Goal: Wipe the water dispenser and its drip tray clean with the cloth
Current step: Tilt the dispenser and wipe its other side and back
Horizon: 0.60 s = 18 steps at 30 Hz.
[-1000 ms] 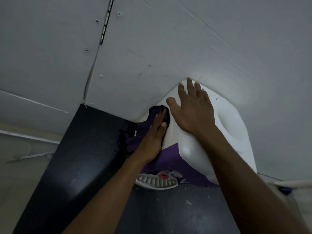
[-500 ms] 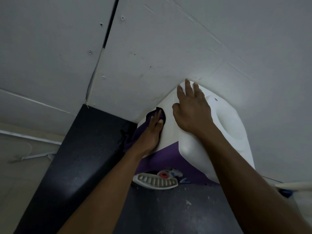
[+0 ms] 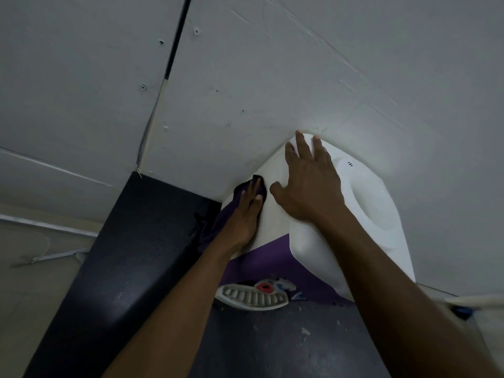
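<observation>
The white water dispenser (image 3: 368, 214) with a purple front panel stands against the grey wall. My left hand (image 3: 242, 216) presses a dark purple cloth (image 3: 218, 219) flat against the dispenser's left side, fingers straight. On its top lies my right hand (image 3: 308, 186), palm down with the fingers spread toward the back edge. Below the purple panel the white slotted drip tray (image 3: 252, 297) sticks out, with a red tap part just above it.
A dark counter surface (image 3: 131, 255) runs along the left of the dispenser, with a speckled dark surface (image 3: 272, 345) in front. The grey panelled wall (image 3: 245, 91) is close behind. At the far right edge lies a white pipe (image 3: 480, 298).
My left hand has slid the cloth up and back along the dispenser's left side. My right hand has shifted slightly toward the back of the top.
</observation>
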Available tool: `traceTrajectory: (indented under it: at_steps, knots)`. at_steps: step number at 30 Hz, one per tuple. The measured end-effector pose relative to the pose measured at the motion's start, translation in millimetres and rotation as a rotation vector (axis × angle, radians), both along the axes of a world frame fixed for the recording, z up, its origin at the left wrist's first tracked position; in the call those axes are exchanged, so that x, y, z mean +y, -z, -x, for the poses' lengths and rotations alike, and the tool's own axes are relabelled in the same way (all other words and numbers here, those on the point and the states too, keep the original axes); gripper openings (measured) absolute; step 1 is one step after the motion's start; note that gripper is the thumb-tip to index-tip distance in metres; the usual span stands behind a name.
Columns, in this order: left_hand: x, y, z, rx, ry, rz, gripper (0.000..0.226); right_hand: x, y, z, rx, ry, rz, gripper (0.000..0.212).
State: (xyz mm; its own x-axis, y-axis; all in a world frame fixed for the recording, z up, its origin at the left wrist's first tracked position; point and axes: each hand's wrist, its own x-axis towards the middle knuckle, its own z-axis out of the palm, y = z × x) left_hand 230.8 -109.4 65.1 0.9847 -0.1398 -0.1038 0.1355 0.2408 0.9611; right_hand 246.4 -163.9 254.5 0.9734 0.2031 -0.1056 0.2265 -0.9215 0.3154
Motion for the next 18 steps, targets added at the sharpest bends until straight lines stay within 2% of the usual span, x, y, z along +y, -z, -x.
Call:
traceTrajectory:
  at_steps: [8, 13, 18]
  knots:
    - [-2.9, -3.5, 12.8, 0.032, -0.023, 0.035, 0.056, 0.5, 1.2, 0.2, -0.019, -0.005, 0.021, 0.085]
    - [-2.7, 8.6, 51.9, 0.061, 0.021, 0.031, 0.068, -2.1, 1.9, 0.0, -0.028, -0.023, 0.023, 0.09]
    - [-0.2, 10.0, 46.0, 0.042, 0.037, 0.046, 0.053, -3.3, 4.7, -1.5, -0.037, -0.034, 0.01, 0.095]
